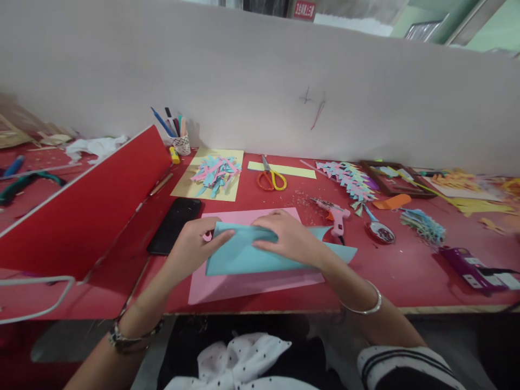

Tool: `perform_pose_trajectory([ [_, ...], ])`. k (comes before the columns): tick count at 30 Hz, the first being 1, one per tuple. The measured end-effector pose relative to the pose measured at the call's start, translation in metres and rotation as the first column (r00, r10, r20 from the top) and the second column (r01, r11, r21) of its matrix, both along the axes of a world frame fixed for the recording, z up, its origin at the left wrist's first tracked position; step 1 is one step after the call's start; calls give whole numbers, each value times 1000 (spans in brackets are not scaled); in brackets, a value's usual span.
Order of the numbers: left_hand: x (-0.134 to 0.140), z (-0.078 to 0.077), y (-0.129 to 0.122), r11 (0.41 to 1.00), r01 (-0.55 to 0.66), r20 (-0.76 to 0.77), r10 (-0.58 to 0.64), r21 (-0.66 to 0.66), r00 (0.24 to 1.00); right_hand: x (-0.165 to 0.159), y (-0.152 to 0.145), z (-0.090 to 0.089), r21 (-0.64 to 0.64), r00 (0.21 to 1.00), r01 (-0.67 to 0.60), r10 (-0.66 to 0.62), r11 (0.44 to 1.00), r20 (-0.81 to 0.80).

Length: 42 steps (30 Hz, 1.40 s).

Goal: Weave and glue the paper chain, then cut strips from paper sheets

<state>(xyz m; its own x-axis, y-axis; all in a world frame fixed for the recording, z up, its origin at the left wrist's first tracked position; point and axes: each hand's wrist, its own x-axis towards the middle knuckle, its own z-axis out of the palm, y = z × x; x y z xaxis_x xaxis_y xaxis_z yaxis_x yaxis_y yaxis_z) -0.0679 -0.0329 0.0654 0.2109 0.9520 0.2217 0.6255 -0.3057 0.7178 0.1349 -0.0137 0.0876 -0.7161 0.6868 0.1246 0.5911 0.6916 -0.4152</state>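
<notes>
A light blue sheet of paper (244, 254), folded over along its length, is held between my two hands above a pink sheet of paper (260, 287) on the red table. My left hand (195, 244) grips its left end, thumb on the near face and fingers behind. Around the upper edge near the middle, my right hand (286, 238) pinches the blue paper with thumb and fingers. The right end of the blue sheet spreads apart into two layers past my right wrist. Part of the pink sheet is hidden under the blue one.
Scissors (271, 176) lie on a pale yellow strip. Paper strips (217, 173) are heaped on a yellow sheet. A black phone (174, 225) lies left, beside a red panel (93, 200). A pink glue gun (336, 215), spoon (382, 232) and purple power strip (473, 268) are to the right.
</notes>
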Motion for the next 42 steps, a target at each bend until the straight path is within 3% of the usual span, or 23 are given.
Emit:
perform_pose_trajectory([
  [5, 5, 10, -9, 995, -6, 61, 12, -100, 998, -2, 5, 7, 28, 998, -57, 58, 998, -16],
  [11, 14, 12, -13, 979, 4, 188, 36, -205, 982, 0, 6, 9, 105, 999, -24, 21, 994, 35],
  [25, 12, 18, -17, 981, 31, 187, 6, -194, 982, 1, 0, 18, 255, 998, -32, 45, 967, -46],
  [36, 17, 22, -15, 977, 31, 229, 18, -210, 973, 3, 0, 18, 386, 992, 45, -87, 921, 92],
  [42, 19, 20, -14, 895, 111, 318, 36, -431, 947, 0, -1, 19, 373, 995, -17, -21, 928, 98],
])
